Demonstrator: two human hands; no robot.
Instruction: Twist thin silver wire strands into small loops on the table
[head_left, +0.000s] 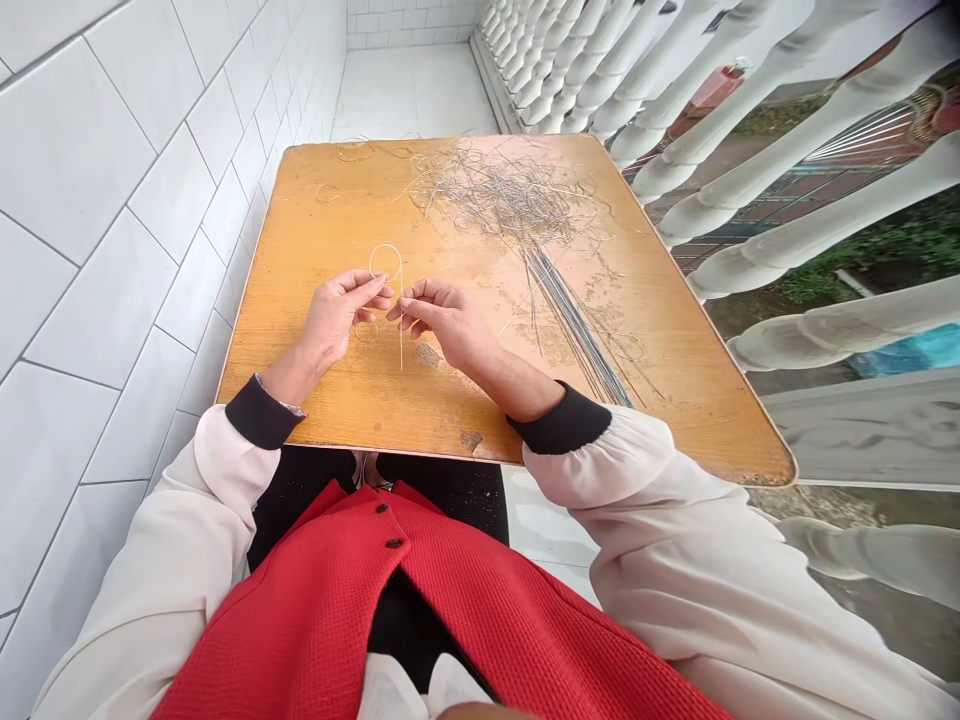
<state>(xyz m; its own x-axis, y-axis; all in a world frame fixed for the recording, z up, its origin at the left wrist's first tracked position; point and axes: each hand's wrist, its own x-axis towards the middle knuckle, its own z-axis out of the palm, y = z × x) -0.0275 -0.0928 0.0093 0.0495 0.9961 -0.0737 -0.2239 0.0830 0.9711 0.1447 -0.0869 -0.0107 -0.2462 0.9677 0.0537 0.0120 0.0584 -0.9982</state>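
Observation:
My left hand (pixel 341 312) and my right hand (pixel 442 318) meet over the middle of a worn wooden table (pixel 315 230). Both pinch one thin pale wire (pixel 388 262), bent into a small loop above my fingertips, with a straight tail hanging down between the hands. A tiny wire ring (pixel 365 333) lies on the table just under my left hand.
A tangled heap of thin wires (pixel 506 195) lies at the far middle of the table, and a bundle of straight wires (pixel 574 320) runs from it toward the right front. White tiled wall stands on the left, a white balustrade (pixel 750 120) on the right.

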